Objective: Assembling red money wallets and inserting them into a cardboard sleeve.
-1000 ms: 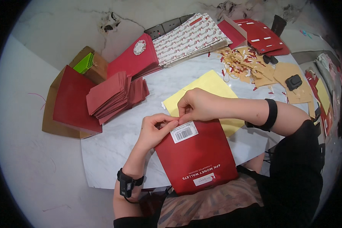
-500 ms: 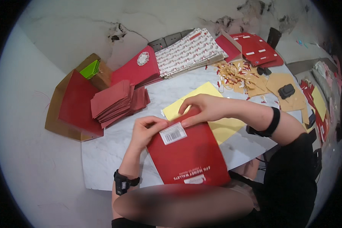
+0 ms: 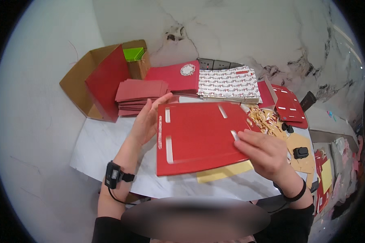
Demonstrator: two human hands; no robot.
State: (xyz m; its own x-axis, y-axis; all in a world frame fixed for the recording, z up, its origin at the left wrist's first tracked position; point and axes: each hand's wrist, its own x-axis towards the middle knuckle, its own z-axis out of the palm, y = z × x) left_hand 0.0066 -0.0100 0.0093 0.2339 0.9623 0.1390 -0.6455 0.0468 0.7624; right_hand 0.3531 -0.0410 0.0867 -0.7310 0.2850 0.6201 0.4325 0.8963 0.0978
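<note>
A flat red backing card [image 3: 198, 137] with several white-looking slots is held up above the marble-patterned table. My right hand [image 3: 263, 152] grips its right edge, fingers on the upper face and thumb hidden beneath. At the card's left edge is my left hand [image 3: 147, 119], fingers stretched out and apart, partly hidden by the card. Whether the left palm touches the edge is hard to tell. Under the card's near side, a yellow sheet [image 3: 227, 172] lies on the table. A stack of dark red envelopes [image 3: 140, 91] sits just beyond my left fingers.
An open cardboard box [image 3: 105, 85] stands far left beside a green basket [image 3: 133, 54]. Patterned white packets [image 3: 229, 83] and pink-red packets [image 3: 170, 77] lie along the back. Right of my hand are a heap of small red and white toggled strings [image 3: 267, 119] and a black device [image 3: 301, 152].
The card has been turned over: its slotted face has replaced the face with the barcode label. My left hand has opened from its pinch; my right has shifted to the right edge. The view has swung.
</note>
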